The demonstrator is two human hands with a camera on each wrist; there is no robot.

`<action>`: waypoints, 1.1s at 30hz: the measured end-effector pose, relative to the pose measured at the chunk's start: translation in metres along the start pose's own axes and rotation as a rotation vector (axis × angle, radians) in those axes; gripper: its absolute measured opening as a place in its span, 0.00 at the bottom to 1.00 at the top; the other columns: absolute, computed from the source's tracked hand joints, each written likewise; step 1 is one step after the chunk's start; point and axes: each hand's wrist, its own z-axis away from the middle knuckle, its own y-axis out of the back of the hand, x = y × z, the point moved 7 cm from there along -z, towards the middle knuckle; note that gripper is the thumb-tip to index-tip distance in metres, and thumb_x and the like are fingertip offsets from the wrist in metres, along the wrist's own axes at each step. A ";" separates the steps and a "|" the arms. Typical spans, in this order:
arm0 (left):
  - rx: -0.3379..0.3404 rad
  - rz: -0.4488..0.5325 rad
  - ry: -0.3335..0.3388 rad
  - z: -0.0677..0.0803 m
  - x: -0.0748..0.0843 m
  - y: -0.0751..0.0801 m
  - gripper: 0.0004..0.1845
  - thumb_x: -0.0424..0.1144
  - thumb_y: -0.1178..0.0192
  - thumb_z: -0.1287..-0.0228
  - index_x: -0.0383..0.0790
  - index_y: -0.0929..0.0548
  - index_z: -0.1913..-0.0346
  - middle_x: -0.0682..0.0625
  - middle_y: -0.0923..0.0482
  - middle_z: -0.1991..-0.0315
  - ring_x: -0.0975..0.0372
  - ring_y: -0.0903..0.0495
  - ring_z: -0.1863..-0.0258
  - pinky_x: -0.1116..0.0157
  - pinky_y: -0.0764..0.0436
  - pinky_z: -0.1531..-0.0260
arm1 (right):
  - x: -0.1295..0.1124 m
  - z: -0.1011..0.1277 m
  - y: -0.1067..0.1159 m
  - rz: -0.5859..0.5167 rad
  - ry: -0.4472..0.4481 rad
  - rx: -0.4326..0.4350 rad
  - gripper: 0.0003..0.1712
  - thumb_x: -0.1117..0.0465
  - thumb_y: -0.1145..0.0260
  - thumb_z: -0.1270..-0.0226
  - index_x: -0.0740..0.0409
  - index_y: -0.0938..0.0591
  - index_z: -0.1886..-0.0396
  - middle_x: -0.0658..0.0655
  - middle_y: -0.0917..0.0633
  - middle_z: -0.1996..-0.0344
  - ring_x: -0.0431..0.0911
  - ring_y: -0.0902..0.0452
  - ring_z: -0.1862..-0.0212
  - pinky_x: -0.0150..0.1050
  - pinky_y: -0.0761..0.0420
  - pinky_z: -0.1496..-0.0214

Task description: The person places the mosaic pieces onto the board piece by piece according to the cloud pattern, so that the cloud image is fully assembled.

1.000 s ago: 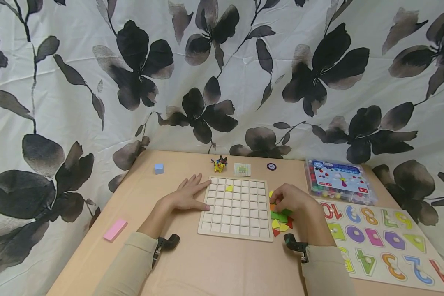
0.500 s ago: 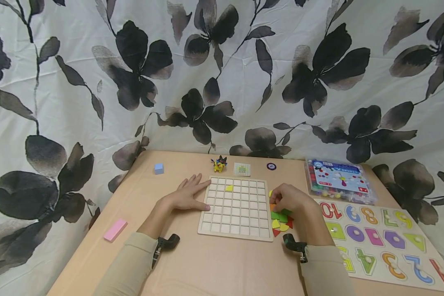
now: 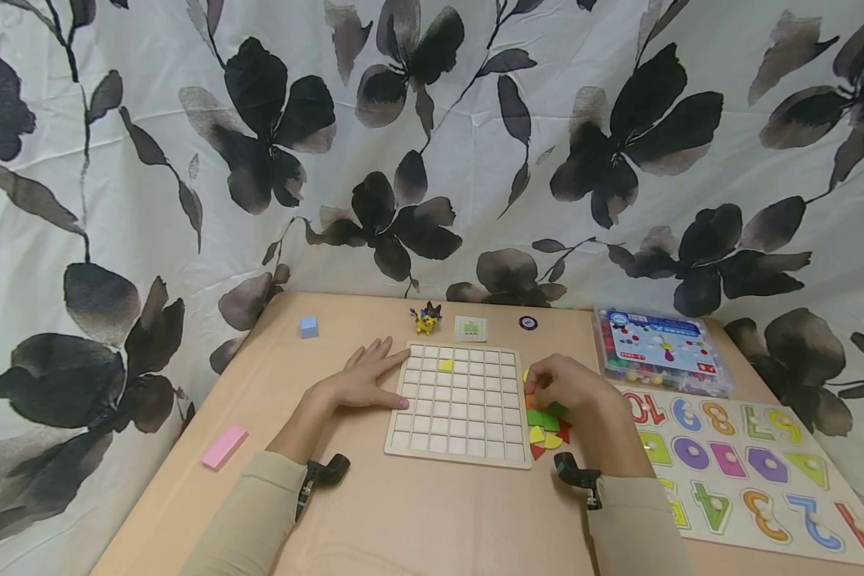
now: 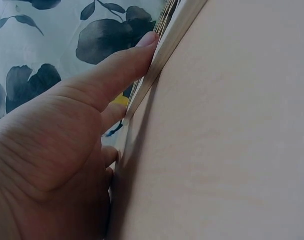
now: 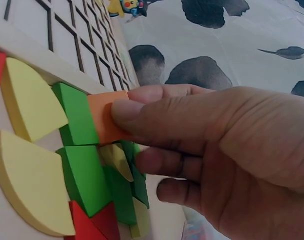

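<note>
A wooden grid board [image 3: 468, 416] lies on the table with one yellow square [image 3: 446, 366] in an upper cell. My left hand [image 3: 360, 382] rests flat at the board's left side, fingers spread, thumb and forefinger on its rim. At the board's right edge, my right hand [image 3: 570, 390] pinches an orange square block [image 5: 104, 115] between thumb and forefinger, among the loose pieces. Around it lie green blocks [image 5: 84, 177], yellow quarter-round pieces [image 5: 31, 185] and red triangles [image 5: 84, 222]. In the left wrist view, the left thumb [image 4: 126, 62] presses on the board's edge.
Behind the board are a small yellow figurine [image 3: 428, 320], a patterned card [image 3: 471, 330] and a dark round disc [image 3: 529, 323]. A clear plastic box [image 3: 662, 352] and a number puzzle board [image 3: 752, 500] lie right. A blue cube [image 3: 309, 327] and pink block [image 3: 225, 448] lie left.
My right hand has shifted slightly at the pile, and a little more of the green pieces below it shows. The left hand and the board have stayed put.
</note>
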 end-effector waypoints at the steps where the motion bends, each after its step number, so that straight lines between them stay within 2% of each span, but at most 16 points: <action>1: -0.001 -0.001 -0.001 0.000 0.000 0.000 0.57 0.69 0.31 0.43 0.55 0.45 0.16 0.38 0.67 0.14 0.44 0.70 0.15 0.43 0.70 0.18 | -0.001 0.001 0.001 -0.007 0.002 0.003 0.04 0.71 0.28 0.35 0.61 0.14 0.63 0.57 0.18 0.69 0.50 0.23 0.62 0.40 0.20 0.62; 5: 0.001 -0.003 -0.004 0.000 0.002 0.002 0.57 0.69 0.31 0.42 0.54 0.45 0.16 0.38 0.67 0.14 0.44 0.70 0.15 0.42 0.70 0.18 | -0.005 0.002 0.007 0.003 0.061 0.047 0.02 0.70 0.30 0.32 0.61 0.14 0.61 0.57 0.17 0.67 0.50 0.23 0.62 0.40 0.20 0.61; 9: 0.004 -0.003 -0.003 0.000 0.002 0.002 0.56 0.69 0.31 0.42 0.54 0.45 0.16 0.38 0.66 0.14 0.44 0.70 0.15 0.42 0.70 0.18 | -0.010 0.000 0.014 0.010 0.140 0.127 0.04 0.68 0.31 0.30 0.63 0.14 0.58 0.57 0.16 0.66 0.49 0.24 0.62 0.36 0.21 0.61; 16: 0.004 -0.001 -0.005 0.000 0.002 0.001 0.56 0.69 0.31 0.43 0.54 0.44 0.16 0.38 0.66 0.14 0.43 0.69 0.15 0.42 0.69 0.18 | -0.012 -0.005 0.016 -0.023 0.144 0.207 0.10 0.64 0.32 0.27 0.60 0.10 0.51 0.55 0.13 0.61 0.50 0.23 0.59 0.35 0.19 0.57; 21: 0.009 0.000 -0.008 0.000 0.002 0.001 0.57 0.69 0.30 0.43 0.54 0.44 0.16 0.37 0.66 0.14 0.43 0.69 0.15 0.42 0.69 0.18 | -0.018 -0.011 0.013 -0.026 0.194 0.284 0.11 0.63 0.31 0.27 0.60 0.10 0.50 0.56 0.12 0.60 0.49 0.22 0.60 0.36 0.17 0.59; 26: 0.010 -0.002 -0.005 0.000 0.001 0.001 0.57 0.70 0.31 0.44 0.54 0.44 0.16 0.38 0.66 0.14 0.44 0.69 0.15 0.42 0.69 0.18 | -0.031 -0.018 0.004 -0.114 0.240 0.345 0.12 0.65 0.31 0.28 0.63 0.11 0.48 0.60 0.11 0.54 0.49 0.17 0.62 0.35 0.12 0.62; 33: 0.008 -0.001 0.003 0.000 0.000 0.000 0.57 0.70 0.31 0.44 0.55 0.44 0.16 0.38 0.66 0.14 0.44 0.70 0.15 0.42 0.69 0.18 | -0.050 -0.029 -0.012 -0.208 0.259 0.398 0.18 0.68 0.30 0.30 0.61 0.13 0.42 0.62 0.13 0.54 0.50 0.18 0.58 0.28 0.16 0.58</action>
